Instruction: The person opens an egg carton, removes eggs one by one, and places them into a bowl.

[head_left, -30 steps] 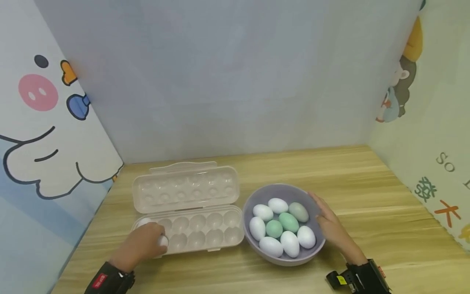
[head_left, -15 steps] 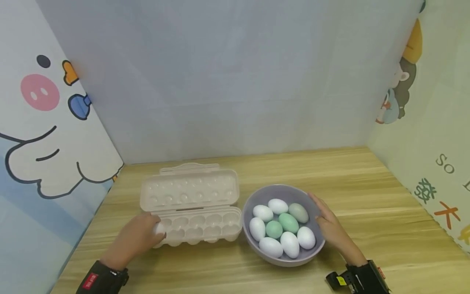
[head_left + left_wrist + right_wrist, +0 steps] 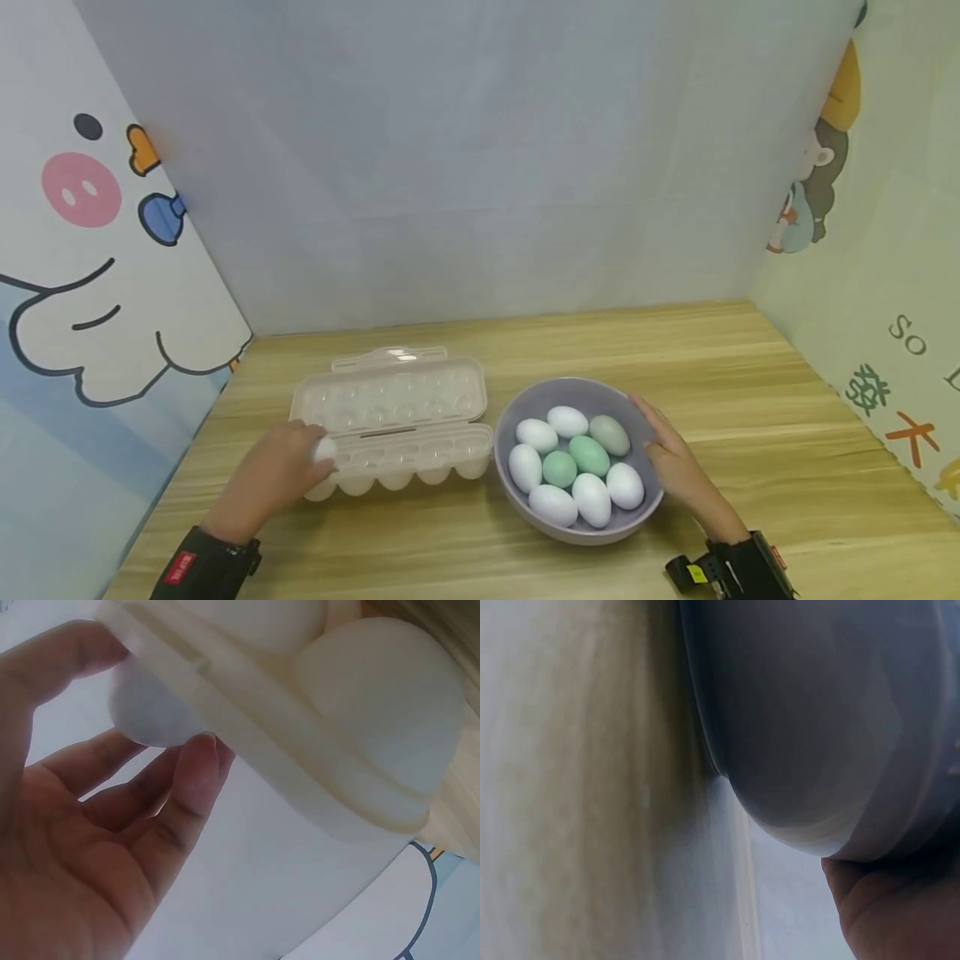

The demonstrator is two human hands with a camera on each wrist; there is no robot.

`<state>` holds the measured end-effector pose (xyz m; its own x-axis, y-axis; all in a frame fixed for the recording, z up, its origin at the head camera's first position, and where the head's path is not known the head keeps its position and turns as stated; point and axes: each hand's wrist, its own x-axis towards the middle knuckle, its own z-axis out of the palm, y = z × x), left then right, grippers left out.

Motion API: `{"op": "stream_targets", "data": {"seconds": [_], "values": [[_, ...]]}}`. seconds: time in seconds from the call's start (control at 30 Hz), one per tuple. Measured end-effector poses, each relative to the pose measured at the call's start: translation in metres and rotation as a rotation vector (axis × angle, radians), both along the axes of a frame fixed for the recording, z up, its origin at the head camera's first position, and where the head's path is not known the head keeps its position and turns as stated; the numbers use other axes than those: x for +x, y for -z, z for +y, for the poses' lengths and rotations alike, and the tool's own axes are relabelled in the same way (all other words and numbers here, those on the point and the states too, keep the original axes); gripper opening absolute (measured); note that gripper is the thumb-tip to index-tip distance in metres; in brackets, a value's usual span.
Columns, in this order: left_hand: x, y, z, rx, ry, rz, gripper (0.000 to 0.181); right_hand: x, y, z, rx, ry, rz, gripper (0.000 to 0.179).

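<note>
My left hand (image 3: pixel 270 471) pinches a white egg (image 3: pixel 325 450) at the left end of a clear plastic egg carton (image 3: pixel 412 454). In the left wrist view the egg (image 3: pixel 154 709) shows between thumb and fingers, right at the carton's rim (image 3: pixel 247 739). I cannot tell whether the fingers also grip the rim. The carton's lid lies open at the back, and the tray's front is tipped up, showing the cup undersides. My right hand (image 3: pixel 678 467) holds the right rim of a grey-purple bowl (image 3: pixel 517 521), thumb over the edge and index finger stretched along it.
White eggs (image 3: pixel 592 500), green eggs (image 3: pixel 590 456) and a grey-green egg (image 3: pixel 611 435) lie in the bowl, just right of the carton. The wooden table (image 3: pixel 690 358) meets a pale back wall and printed side panels.
My left hand and its egg have moved back and slightly left. The carton has shifted right and its tray has tipped, front side up. The right hand and bowl stay put.
</note>
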<state>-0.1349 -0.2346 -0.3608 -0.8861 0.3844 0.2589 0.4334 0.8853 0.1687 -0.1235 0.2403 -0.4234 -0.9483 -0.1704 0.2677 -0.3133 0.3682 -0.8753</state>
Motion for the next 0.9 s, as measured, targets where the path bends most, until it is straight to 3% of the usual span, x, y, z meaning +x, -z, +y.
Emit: {"op": "stream_targets", "data": {"seconds": [0.13,0.27,0.4,0.5,0.67,0.9], "values": [[-0.004,0.0,0.002,0.023,0.018,0.022,0.026,0.0,0.0,0.0,0.0,-0.001,-0.003,0.059],[-0.01,-0.001,0.012,0.066,0.081,0.143,0.03,0.0,-0.001,0.0,-0.001,0.001,-0.005,0.059],[-0.017,-0.009,0.038,0.133,0.202,0.275,0.034,0.001,-0.001,-0.001,0.004,0.003,-0.008,0.059],[-0.022,-0.015,0.067,0.203,0.31,0.322,0.035,0.001,-0.001,0.0,0.006,0.005,-0.012,0.059],[-0.03,-0.021,0.119,0.299,0.449,0.311,0.035,0.001,0.0,0.002,-0.006,0.012,-0.015,0.059],[-0.034,-0.013,0.179,0.304,0.556,0.166,0.033,-0.001,0.002,0.001,-0.022,0.011,-0.039,0.06]]}}
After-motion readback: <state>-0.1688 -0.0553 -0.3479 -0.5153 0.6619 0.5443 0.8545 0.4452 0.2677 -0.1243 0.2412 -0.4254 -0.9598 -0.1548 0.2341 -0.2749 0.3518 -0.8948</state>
